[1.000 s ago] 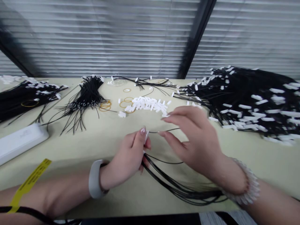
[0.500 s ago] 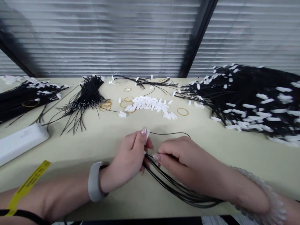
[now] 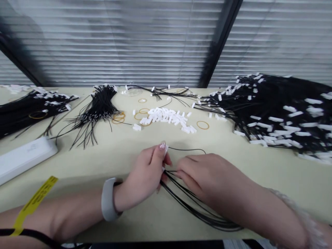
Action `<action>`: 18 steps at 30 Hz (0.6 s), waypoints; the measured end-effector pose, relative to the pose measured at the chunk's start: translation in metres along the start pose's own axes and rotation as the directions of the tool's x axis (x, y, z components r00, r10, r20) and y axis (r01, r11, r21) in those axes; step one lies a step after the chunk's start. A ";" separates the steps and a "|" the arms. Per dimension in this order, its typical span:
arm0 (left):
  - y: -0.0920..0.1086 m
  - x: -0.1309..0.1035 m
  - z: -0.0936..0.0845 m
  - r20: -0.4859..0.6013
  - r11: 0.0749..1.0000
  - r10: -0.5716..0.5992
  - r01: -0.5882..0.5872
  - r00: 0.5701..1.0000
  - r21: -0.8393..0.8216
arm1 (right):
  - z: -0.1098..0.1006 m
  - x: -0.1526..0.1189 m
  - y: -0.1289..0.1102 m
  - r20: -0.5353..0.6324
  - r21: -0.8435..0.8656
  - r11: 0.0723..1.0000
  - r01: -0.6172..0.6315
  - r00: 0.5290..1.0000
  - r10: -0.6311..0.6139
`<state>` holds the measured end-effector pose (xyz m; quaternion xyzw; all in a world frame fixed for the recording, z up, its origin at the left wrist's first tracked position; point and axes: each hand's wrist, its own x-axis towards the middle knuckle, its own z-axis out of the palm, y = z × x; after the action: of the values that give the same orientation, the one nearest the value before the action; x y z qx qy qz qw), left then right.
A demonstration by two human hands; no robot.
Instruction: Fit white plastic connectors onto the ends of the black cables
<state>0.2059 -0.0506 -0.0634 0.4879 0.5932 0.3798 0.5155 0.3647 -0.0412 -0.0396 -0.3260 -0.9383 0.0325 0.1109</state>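
- In the head view, the step in hand looks to be handling thin black wires between both hands, just above or on the pale table [image 3: 116,148]; this is a judgement from the pose.
- The left hand [image 3: 145,174] is narrow, thumb pressed against the fingers on a small white plastic piece [image 3: 166,150]. Another white tip shows lower, at the fingers.
- From that grip, a loose bundle of thin black wires [image 3: 220,225] curves down and to the right, passing under the right forearm.
- The right hand [image 3: 207,176] is curled and narrow, its thumb and fingertips apparently closed on a black wire near the left fingers. Its knuckles partly hide the contact, so how many wires it holds I cannot tell.
- A single black wire [image 3: 186,149] runs above the bundle from the white piece towards the right hand's back.
- As a judgement, the next move calls for a firm left pinch and a light right one, with the wires kept from crossing.
- Beyond the hands lies a pile of small white plastic pieces [image 3: 168,116], with a yellow rubber band [image 3: 203,129] just right of it.
- A large heap of black wires with white ends [image 3: 280,93] spreads at the far right; a gathered black wire bundle [image 3: 102,100] lies left of the pile.
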 end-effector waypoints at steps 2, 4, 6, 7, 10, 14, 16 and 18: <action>0.000 0.000 0.000 -0.005 1.000 -0.013 0.013 1.000 -0.010 | -0.005 -0.003 0.004 -0.045 -0.174 0.984 0.038 0.998 -0.046; 0.000 0.000 0.000 -0.015 0.999 -0.031 0.030 0.999 -0.039 | -0.014 -0.006 0.009 -0.127 -0.308 0.951 0.008 0.991 -0.049; 0.000 0.001 0.000 -0.030 0.996 -0.050 0.048 0.998 -0.073 | -0.025 -0.008 0.015 -0.274 -0.401 0.909 -0.113 0.962 -0.001; 0.000 0.001 0.000 -0.035 0.995 -0.055 0.052 0.998 -0.086 | -0.031 -0.009 0.017 -0.373 -0.408 0.893 -0.193 0.927 0.029; 0.000 0.002 0.000 -0.046 0.992 -0.057 0.051 0.997 -0.115 | -0.045 -0.011 0.023 -0.636 -0.085 0.949 -0.304 0.749 0.183; -0.002 0.002 0.001 -0.052 0.989 -0.065 0.057 0.996 -0.138 | -0.054 -0.007 0.031 -0.664 0.653 0.756 0.044 0.512 0.544; -0.003 0.003 0.000 -0.047 0.988 -0.065 0.058 0.997 -0.145 | -0.052 -0.004 0.032 -0.658 0.732 0.659 0.174 0.433 0.616; -0.004 0.003 0.000 -0.046 0.987 -0.056 0.048 0.997 -0.151 | -0.045 -0.002 0.030 -0.623 0.740 0.661 0.124 0.497 0.604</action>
<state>0.2052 -0.0488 -0.0684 0.4225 0.5880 0.4219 0.5456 0.3946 -0.0196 -0.0004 -0.3713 -0.6129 0.2447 0.6532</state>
